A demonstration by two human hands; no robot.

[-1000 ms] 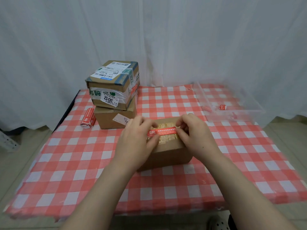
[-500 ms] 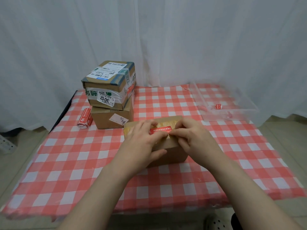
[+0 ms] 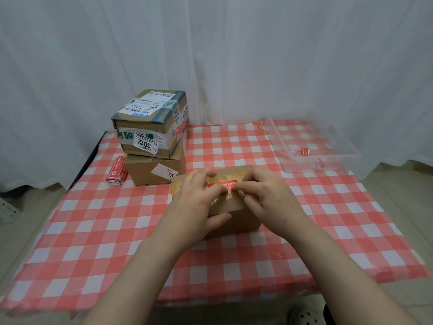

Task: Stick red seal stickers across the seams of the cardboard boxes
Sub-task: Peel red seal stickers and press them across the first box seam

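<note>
We see the red sticker [image 3: 224, 184] lying left-to-right across the box [image 3: 236, 222] seam, left hand [image 3: 199, 204] clasping the box and pressing one end, right hand [image 3: 269, 198] pinching the other.

"3012" on the white label [image 3: 145, 144] of the top stacked box [image 3: 150, 123]

A small cardboard box [image 3: 234, 221] stands in the middle of a table covered with a red and white checked cloth [image 3: 93, 231]. A red seal sticker [image 3: 222, 184] lies across the box's taped top. The left hand [image 3: 194, 202] grips this box, with the thumb on the near side and bent fingers on the sticker's left end. The right hand [image 3: 269, 198] pinches the sticker's right end. At far left, a labelled box [image 3: 150, 127] sits on a plain box [image 3: 150, 172], with a sticker roll [image 3: 117, 171] just beside them. At far right stands a clear tray [image 3: 328, 161].
</note>
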